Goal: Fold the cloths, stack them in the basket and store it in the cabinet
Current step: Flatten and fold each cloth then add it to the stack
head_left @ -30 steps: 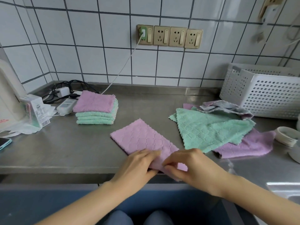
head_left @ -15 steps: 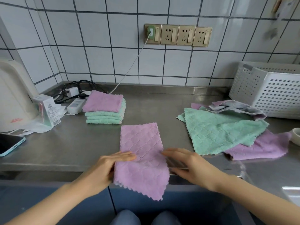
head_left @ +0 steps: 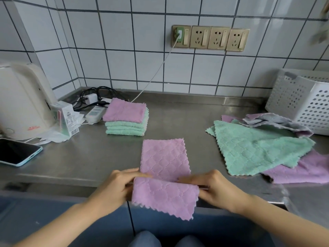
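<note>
The steel tabletop [head_left: 74,157] is the largest thing here, a brushed grey sheet running to the tiled back wall, its dull surface smooth enough for cloth to slide and flatten on. At its back right corner stands the white basket [head_left: 306,104], rigid plastic with walls pierced by rows of round holes; it holds no folded cloths that can be seen. Just in front of it, along the right edge, lies the unfolded heap [head_left: 263,150]: a mint cloth spread on top, purple and grey ones crumpled beneath, all quilted microfibre with zigzag-cut borders. They probably wait there within easy reach of the right arm.

Toward the back left sits the folded stack [head_left: 126,120], neat rectangles of mint with a purple one on top, seemingly parked there until everything goes into the basket together.

At the middle of the front edge is the purple cloth [head_left: 165,175], a long strip already halved, its far part flat on the steel and its near end draped over the edge. That overhang likely gives the fingers room to get under it. The left hand [head_left: 114,189] pinches its left side and the right hand [head_left: 215,189] its right, each grip closed on the fabric at the fold line, so the next fold looks under way.

Folding is partly done; basket and cabinet remain.
</note>
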The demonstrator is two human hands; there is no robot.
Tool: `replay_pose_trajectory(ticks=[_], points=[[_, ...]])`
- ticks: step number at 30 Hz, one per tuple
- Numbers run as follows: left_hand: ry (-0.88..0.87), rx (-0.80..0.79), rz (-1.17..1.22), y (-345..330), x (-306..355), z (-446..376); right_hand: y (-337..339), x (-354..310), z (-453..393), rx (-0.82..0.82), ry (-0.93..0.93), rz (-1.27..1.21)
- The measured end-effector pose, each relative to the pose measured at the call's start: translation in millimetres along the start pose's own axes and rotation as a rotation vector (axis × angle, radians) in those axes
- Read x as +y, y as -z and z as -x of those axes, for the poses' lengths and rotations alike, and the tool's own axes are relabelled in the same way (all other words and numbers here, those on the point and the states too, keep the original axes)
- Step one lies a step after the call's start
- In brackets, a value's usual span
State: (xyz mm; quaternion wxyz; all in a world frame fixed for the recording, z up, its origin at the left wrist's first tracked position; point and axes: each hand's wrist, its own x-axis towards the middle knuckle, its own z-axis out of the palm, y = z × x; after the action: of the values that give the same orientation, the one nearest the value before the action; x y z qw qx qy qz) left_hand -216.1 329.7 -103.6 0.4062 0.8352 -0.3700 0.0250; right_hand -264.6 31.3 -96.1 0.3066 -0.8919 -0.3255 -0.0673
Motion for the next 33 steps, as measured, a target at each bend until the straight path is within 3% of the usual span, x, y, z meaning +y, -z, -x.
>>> replay_pose_trajectory(ticks=[3, 5, 8, 11, 16, 21, 27, 31, 33], points=[[0.105, 0.097, 0.038, 0.4, 7.3, -15.7, 6.3, -1.8, -17.8, 0.043, -0.206, -0.145], [0.308, 0.154, 0.107, 1.8, 8.3, -38.3, 11.3, 1.0, -39.1, 0.147, -0.491, -0.344], [0.675, 0.064, 0.303, 10.5, 6.5, -69.8, 12.6, 5.9, -66.4, 0.213, -0.881, -0.631], [0.811, -0.033, 0.295, 15.2, 2.8, -80.8, 6.6, 13.8, -80.4, 0.223, -0.972, -0.578], [0.763, 0.062, 0.208, 5.1, 3.3, -88.1, 5.6, 20.4, -92.6, 0.267, -0.908, -0.268], [0.562, 0.209, -0.017, -2.8, -6.6, -83.0, -1.1, 24.0, -90.6, 0.291, -0.772, -0.133], [0.627, 0.22, -0.095, -4.0, -7.2, -79.9, -0.5, 24.4, -97.3, 0.234, -0.913, -0.101], [0.344, 0.211, -0.578, -6.6, -6.0, -69.3, -7.8, 21.2, -92.0, 0.307, -0.87, 0.041], [0.156, 0.179, -0.587, -6.3, -10.3, -66.5, -10.2, 17.8, -89.6, 0.266, -0.798, 0.257]])
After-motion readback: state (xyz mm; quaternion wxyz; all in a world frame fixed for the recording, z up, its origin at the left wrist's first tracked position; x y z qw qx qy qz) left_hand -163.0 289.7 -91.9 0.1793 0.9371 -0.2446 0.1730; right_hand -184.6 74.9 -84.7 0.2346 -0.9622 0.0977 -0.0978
